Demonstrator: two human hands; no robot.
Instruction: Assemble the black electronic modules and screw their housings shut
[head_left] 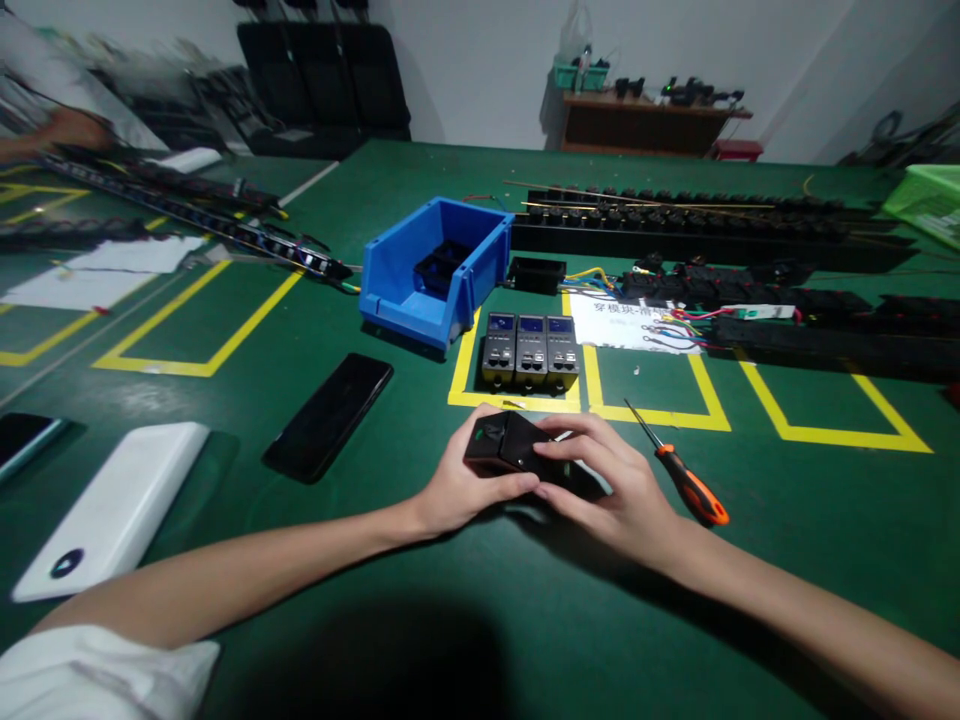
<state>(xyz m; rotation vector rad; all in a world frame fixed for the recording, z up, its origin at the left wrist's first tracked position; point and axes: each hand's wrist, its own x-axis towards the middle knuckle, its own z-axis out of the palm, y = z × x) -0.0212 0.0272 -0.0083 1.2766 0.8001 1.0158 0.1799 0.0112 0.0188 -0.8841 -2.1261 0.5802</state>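
Observation:
Both hands meet low in the middle of the green table (465, 620), around a small black module (504, 444). My left hand (456, 490) grips the module's left side with curled fingers. From the right, my right hand (611, 490) closes over its other end, fingers pressed on top. Just beyond them, three finished black modules with blue screens (529, 352) stand side by side inside a yellow taped square. An orange-handled screwdriver (686, 480) lies on the table right of my right hand.
A blue bin (435, 265) holding black parts stands behind the modules. Black power strips (712, 225) and wired parts fill the back right. A black phone (330, 415) and a white power bank (112, 510) lie at left. Another person's hand (64, 130) works far left.

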